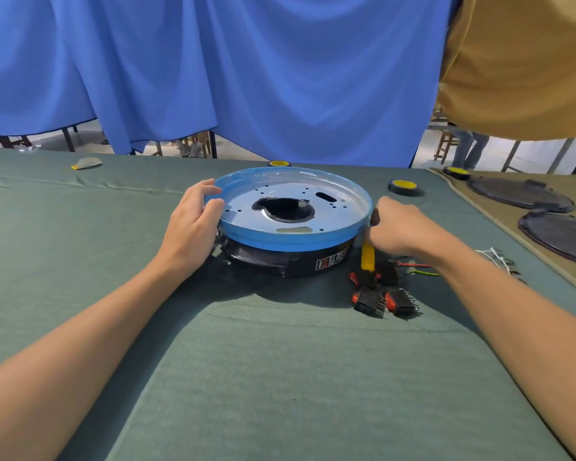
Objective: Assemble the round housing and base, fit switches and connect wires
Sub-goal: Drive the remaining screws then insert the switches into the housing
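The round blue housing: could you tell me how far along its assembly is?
The round blue metal housing already sits on the round black base. The left hand and right hand grip its rim, seemingly seating it. Black rocker switches and red and green wires lie loose beside it.

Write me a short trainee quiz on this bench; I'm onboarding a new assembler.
1. True or false: the blue-rimmed housing sits on top of the black base.
2. Where do the loose switches lie? A inside the housing; B on the cloth to the base's right; C under the base.
3. Fill in: the left hand grips the housing's ____.
Key: 1 true; 2 B; 3 rim.
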Action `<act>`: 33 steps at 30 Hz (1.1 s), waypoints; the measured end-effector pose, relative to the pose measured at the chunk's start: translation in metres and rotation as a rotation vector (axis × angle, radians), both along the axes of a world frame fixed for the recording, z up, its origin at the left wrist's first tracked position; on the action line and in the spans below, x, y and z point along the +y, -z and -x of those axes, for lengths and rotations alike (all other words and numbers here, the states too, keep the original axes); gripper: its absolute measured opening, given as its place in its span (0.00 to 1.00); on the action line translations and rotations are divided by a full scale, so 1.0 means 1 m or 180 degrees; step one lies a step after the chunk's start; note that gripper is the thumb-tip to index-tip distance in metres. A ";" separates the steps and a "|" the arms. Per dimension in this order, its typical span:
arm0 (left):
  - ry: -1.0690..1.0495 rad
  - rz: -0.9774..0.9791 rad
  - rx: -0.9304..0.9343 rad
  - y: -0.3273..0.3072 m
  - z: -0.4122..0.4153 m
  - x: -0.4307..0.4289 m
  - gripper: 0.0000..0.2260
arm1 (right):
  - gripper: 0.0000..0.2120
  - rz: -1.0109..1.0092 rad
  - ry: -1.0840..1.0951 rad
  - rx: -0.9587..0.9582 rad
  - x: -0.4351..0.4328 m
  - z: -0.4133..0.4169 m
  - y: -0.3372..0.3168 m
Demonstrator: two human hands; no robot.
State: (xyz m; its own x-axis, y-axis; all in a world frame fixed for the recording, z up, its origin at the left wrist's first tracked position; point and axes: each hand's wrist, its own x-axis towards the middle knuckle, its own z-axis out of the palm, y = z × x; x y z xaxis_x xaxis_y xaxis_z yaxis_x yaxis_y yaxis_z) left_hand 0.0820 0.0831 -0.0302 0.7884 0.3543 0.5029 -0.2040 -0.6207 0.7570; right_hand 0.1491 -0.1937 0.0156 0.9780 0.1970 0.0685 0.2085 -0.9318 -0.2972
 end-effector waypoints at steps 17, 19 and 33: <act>0.0094 0.0145 0.0084 -0.002 0.004 -0.002 0.19 | 0.15 -0.0943 0.0600 -0.0633 -0.014 -0.011 -0.015; 0.0105 0.0202 0.0075 -0.003 0.005 -0.002 0.21 | 0.12 -0.1165 0.0497 -0.0712 -0.016 -0.010 -0.021; 0.0277 0.1451 0.0194 -0.001 -0.001 0.009 0.12 | 0.13 -0.2489 -0.1067 -0.0774 0.088 0.026 -0.069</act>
